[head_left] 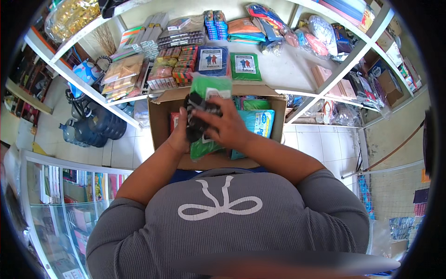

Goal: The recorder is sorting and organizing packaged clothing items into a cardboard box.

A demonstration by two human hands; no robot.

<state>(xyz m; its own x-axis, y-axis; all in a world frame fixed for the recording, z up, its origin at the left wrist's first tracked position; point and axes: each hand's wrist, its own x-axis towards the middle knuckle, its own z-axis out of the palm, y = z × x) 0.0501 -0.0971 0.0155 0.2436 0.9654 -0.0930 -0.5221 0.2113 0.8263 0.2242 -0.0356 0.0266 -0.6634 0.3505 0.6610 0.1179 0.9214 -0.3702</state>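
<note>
While the right hand bends its fingers over a dark bundle, holding it, we see the left hand at the bundle's left side; how its fingers close, we cannot tell. Behind the bundle is a green packet, above an open cardboard box. Farther away, we notice a white shelf bearing a blue packet.

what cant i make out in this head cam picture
Head view:
Black item: blurred, partly covered by the right hand.
Left hand: most fingers hidden behind the green packet.
Cardboard box: some contents hidden by hands and packet.
Gold package: cut off by the top edge.
Lower-edge shape: too blurred.
</note>
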